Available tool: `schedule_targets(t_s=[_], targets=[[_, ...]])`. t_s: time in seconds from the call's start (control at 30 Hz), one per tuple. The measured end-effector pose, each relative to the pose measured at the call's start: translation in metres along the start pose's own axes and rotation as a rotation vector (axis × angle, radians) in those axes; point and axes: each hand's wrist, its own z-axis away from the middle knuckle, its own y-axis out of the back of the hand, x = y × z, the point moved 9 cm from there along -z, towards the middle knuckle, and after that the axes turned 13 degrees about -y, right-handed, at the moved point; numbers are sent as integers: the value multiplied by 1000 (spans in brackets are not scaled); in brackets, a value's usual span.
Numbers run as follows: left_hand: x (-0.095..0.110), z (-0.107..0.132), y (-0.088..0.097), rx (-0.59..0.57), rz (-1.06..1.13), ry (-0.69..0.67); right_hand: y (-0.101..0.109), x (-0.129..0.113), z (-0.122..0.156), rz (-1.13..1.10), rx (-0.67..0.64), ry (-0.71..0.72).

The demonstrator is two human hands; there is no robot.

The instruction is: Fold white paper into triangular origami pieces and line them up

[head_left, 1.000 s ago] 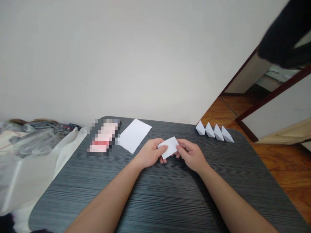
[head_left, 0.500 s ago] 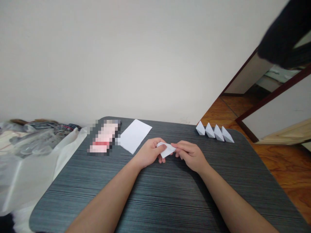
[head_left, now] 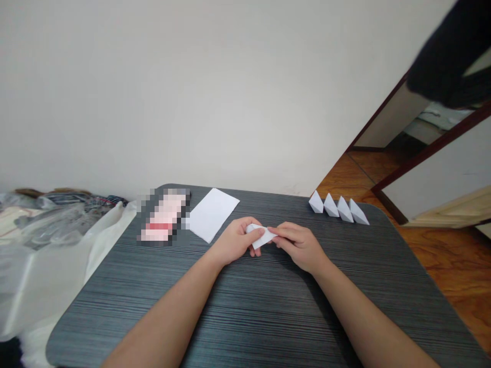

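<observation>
A small piece of folded white paper [head_left: 259, 240] is held between my two hands over the middle of the dark table. My left hand [head_left: 237, 240] grips its left side, thumb on top and fingers curled underneath. At the paper's right corner, my right hand [head_left: 299, 244] pinches with thumb and index finger. Part of the paper is hidden under the fingers. Several folded white paper shapes with pointed tops [head_left: 338, 208] stand in a row at the table's far right. Flat white paper sheets [head_left: 214, 214] lie beyond my left hand.
A blurred-out pink and red item [head_left: 164, 214] lies at the far left of the dark wood-grain table [head_left: 245, 317]. Clear plastic bags [head_left: 57, 230] and cloth are heaped past the left edge. A white wall [head_left: 230, 92] rises behind the table.
My right fingertips have shifted slightly left and further onto the paper's corner. The left hand keeps its grip. The table items have not moved.
</observation>
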Motion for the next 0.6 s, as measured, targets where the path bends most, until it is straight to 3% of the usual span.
schedule_targets(t_s=[0.2, 0.3, 0.43, 0.6], targets=[[5, 0, 0, -14, -32, -18, 6, 34, 1, -258, 87, -273], [5, 1, 1, -7, -53, -26, 4, 43, 1, -292, 72, -358], [4, 2, 1, -7, -77, -22, -1, 38, 0, -229, -7, -358], [4, 2, 1, -22, -80, -14, 0, 31, 0, -138, -16, -329]])
